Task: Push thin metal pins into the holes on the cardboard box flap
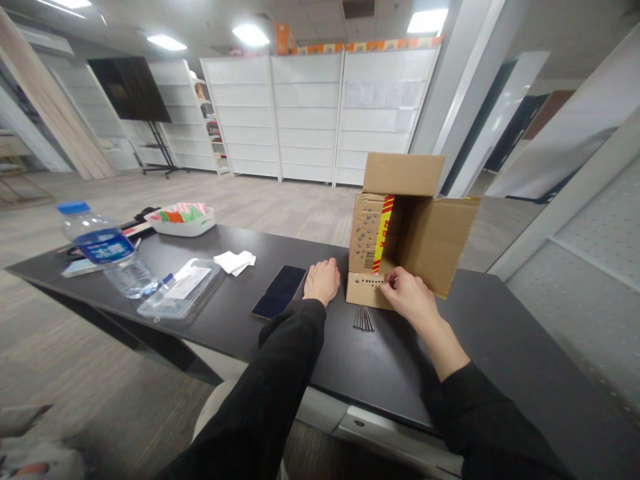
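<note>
An open cardboard box (456, 247) stands on the dark desk, its opening facing me. Small holes run in rows along its lower front flap (367, 293), and round grey spots dot the panel above. My right hand (407, 293) is at the right end of those holes, thumb and fingers pinched together; what lies between the fingertips is hidden. Several nails (364, 319) lie side by side on the desk just before the box. My left hand (323, 281) rests palm down on the desk with curled fingers, between the box and a dark phone (279, 291).
Left on the desk are white tissues (235, 262), a clear plastic case (183, 290), a tilted water bottle (107, 247) and a white tray (187, 227) of colourful pieces. White cabinets (305, 113) stand across the room. A grey partition (590, 287) borders the desk's right side.
</note>
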`<state>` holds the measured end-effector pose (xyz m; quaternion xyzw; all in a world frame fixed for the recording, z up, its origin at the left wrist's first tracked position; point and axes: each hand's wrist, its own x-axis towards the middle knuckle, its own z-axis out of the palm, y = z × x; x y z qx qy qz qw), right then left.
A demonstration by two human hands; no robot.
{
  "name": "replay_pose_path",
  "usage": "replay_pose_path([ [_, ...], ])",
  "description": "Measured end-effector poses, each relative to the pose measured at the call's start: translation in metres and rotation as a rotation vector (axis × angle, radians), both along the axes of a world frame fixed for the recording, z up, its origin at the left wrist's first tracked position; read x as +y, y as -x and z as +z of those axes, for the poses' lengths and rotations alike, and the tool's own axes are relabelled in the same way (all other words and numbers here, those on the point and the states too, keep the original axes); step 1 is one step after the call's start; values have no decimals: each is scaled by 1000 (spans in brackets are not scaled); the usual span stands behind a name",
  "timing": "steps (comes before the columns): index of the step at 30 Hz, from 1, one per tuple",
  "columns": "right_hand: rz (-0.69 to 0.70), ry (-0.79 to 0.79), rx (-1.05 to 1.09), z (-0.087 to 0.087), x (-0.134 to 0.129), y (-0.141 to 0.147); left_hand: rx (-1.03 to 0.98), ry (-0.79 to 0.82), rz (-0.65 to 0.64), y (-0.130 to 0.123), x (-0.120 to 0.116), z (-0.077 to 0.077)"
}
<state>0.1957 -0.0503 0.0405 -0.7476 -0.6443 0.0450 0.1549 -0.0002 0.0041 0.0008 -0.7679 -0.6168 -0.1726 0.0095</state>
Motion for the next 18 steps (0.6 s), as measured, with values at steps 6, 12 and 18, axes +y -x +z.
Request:
replay_pose_path([
  [6, -5, 20, -30, 2, 1, 2, 8, -4, 4, 0, -1, 2],
  [12, -8, 17, -50, 5, 2, 4, 10, 16, 9, 0, -1, 3],
  [18, -32, 28, -72, 7, 2, 7, 12, 3, 9, 0, -1, 2],
])
